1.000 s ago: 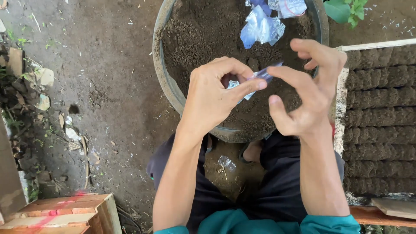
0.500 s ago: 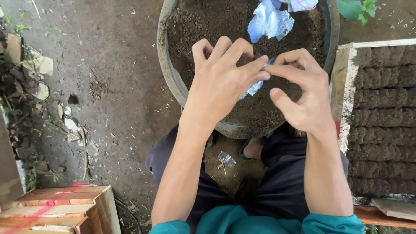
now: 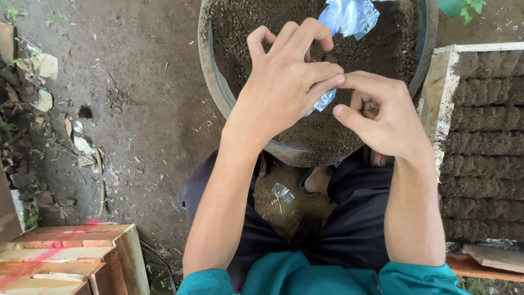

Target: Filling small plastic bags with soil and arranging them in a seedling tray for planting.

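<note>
My left hand (image 3: 284,87) and my right hand (image 3: 382,114) meet above a round basin (image 3: 218,93) filled with dark soil. Between their fingertips they pinch a small clear plastic bag (image 3: 323,101), mostly hidden by the fingers. A bunch of similar clear plastic bags (image 3: 349,16) lies on the soil at the far side of the basin. I sit with my legs in dark trousers under the basin's near rim.
A wooden-framed tray (image 3: 439,93) with rows of soil-filled bags stands at the right. A wooden crate (image 3: 71,257) sits at the lower left. One scrap of plastic (image 3: 283,192) lies on the dirt ground between my legs. Litter and weeds line the left edge.
Both hands have closed in over the small bag, the left hand's fingers now curled over it, and the right hand's fingers have folded in. The view shifted slightly downward.
</note>
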